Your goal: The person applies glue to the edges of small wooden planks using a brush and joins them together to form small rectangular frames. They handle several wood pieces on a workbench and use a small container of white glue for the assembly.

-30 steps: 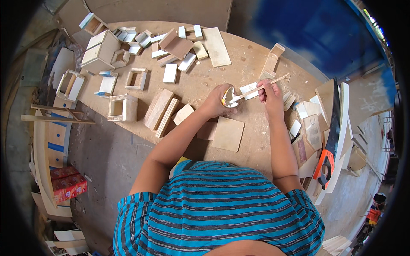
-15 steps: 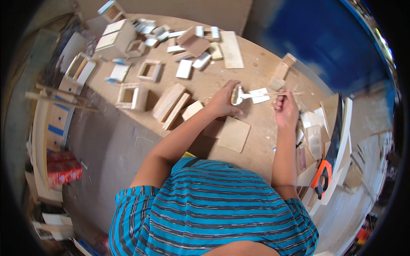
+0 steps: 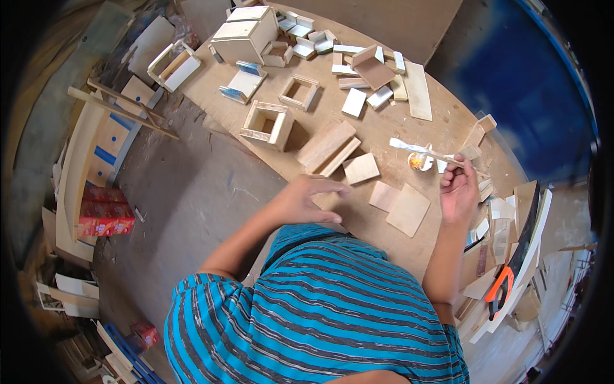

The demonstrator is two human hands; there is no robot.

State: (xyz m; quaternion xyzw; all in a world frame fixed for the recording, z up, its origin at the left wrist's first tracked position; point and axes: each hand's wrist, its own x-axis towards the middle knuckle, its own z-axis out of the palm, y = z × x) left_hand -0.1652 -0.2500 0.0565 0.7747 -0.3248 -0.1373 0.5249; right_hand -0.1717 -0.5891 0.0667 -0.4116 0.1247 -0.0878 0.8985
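Observation:
My right hand (image 3: 458, 191) pinches a thin wooden stick (image 3: 442, 156) whose far end is coated in thick white paste. That coated end points left, over or just past a small open tub (image 3: 419, 162) with white smears on its rim. My left hand (image 3: 314, 196) hangs near the table's front edge, fingers apart and holding nothing. Closest to it are a small square wood block (image 3: 361, 168) and two thin flat wood pieces, a square one (image 3: 408, 210) and a smaller pinkish one (image 3: 384, 196).
Several hollow wooden frames (image 3: 267, 124) and white-faced blocks (image 3: 354, 102) lie across the wooden table (image 3: 364, 137). A pale wooden box (image 3: 245, 35) stands far left. On the right, a handsaw with an orange handle (image 3: 499, 292) rests on offcuts. Red packs (image 3: 105, 211) sit at left.
My left hand has let go of the tub and drawn back toward me. My right hand has lifted the stick's white end out of the tub. The view has shifted.

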